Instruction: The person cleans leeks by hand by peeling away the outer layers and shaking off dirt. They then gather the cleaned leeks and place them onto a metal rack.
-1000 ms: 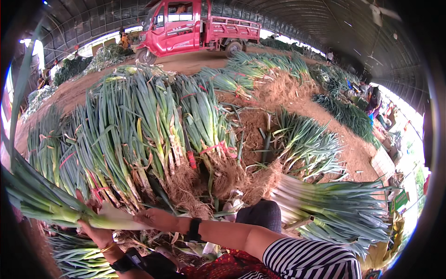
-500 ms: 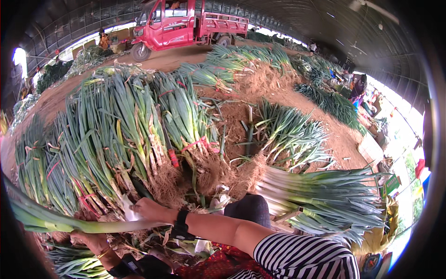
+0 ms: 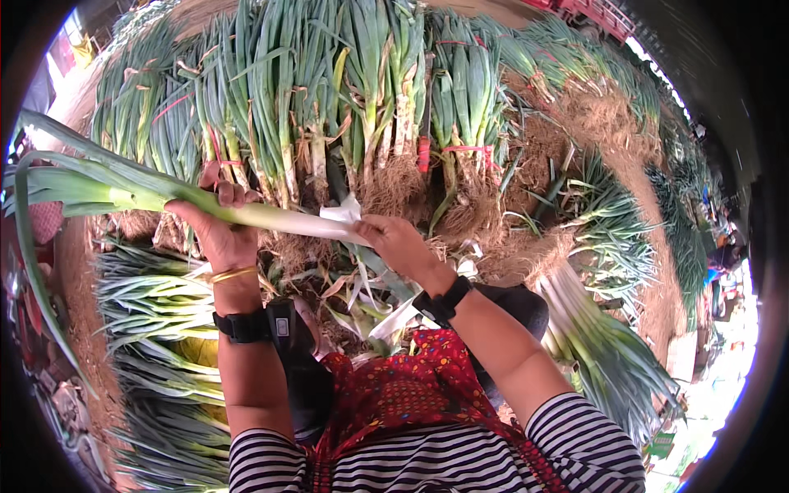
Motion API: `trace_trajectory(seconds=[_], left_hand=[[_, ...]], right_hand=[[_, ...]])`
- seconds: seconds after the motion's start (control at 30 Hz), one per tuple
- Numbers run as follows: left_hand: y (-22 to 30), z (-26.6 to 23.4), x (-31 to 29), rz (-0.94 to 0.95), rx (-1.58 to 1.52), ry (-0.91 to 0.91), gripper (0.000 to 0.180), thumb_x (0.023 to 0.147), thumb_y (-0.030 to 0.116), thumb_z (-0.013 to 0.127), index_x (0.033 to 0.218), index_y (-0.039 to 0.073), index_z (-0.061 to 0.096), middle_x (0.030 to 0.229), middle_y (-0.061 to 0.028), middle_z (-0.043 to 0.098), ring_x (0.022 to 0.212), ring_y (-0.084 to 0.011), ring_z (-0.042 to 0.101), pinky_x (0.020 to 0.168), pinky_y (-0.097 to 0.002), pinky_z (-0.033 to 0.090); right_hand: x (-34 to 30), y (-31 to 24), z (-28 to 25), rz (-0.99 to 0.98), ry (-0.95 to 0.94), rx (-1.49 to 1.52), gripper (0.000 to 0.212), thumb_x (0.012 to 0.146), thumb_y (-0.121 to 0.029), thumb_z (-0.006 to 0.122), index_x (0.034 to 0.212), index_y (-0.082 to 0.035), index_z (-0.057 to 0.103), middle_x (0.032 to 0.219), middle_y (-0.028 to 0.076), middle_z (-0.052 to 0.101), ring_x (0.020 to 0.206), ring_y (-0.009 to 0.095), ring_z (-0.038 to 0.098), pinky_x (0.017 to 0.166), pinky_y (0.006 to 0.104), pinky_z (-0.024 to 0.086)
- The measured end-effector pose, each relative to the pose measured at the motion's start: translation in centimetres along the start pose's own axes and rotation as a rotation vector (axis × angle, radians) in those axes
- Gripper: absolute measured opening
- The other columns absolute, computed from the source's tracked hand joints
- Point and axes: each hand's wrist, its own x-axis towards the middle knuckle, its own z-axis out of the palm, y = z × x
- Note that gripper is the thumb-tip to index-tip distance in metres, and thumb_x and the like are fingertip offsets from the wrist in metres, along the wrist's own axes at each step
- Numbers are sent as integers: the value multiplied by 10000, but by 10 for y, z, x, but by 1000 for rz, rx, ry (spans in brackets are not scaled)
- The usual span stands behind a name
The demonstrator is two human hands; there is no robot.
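Note:
A long leek (image 3: pixel 288 220) lies across in front of me, its green leaves fanning out to the left and its white end pointing right. My left hand (image 3: pixel 220 230) is wrapped round the shaft where green turns to white. At the white end, my right hand (image 3: pixel 404 250) is closed, thumb and fingers pinching. A loose strip of white skin (image 3: pixel 343 211) stands up from the shaft beside those fingers. Beneath the leek, peeled leaves and scraps (image 3: pixel 362 308) litter the ground before my knees.
Tied bundles of leeks (image 3: pixel 304 99) with brown roots stand in a row ahead. Cleaned leeks (image 3: pixel 600 337) are piled at my right, and more leeks (image 3: pixel 160 304) lie stacked at my left. A red three-wheeled truck (image 3: pixel 600 16) shows at the far upper right.
My view has tipped downward and turned left. The leek is now higher in view and slants down to the right. My right hand has moved to its white end; the left still grips the shaft.

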Motion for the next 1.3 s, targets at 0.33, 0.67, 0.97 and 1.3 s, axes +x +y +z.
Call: trace_trajectory(seconds=[0.33, 0.67, 0.97, 1.3], left_hand=[[6, -8, 1, -63, -106, -225, 790, 647, 745, 471, 1000, 45, 569, 565, 56, 376, 548, -97, 371, 575, -253, 373], [7, 5, -7, 14, -92, -24, 782, 631, 750, 481, 945, 38, 565, 570, 30, 409, 557, -111, 398, 602, -283, 392], [4, 4, -4, 20, -90, -152, 778, 595, 759, 484, 907, 50, 551, 577, 42, 391, 566, -100, 393, 608, -265, 380], [-3, 10, -12, 186, 271, 152, 724, 796, 661, 378, 1131, 24, 457, 766, -18, 522, 684, -124, 488, 715, -290, 449]], right_hand=[[5, 6, 8, -61, 331, -36, 225, 884, -213, 473, 872, -28, 599, 748, 198, 597, 681, 380, 576, 619, 431, 470], [7, -2, -14, -18, 736, -13, 199, 886, -151, 499, 875, 30, 579, 729, 220, 577, 638, 374, 557, 582, 373, 451], [12, 11, -25, 141, 648, 91, 253, 886, -212, 502, 862, 22, 594, 729, 223, 592, 681, 389, 578, 597, 389, 460], [9, 15, -4, -91, 441, -170, 187, 800, -238, 539, 834, -84, 639, 723, 134, 599, 640, 301, 596, 602, 409, 483]])
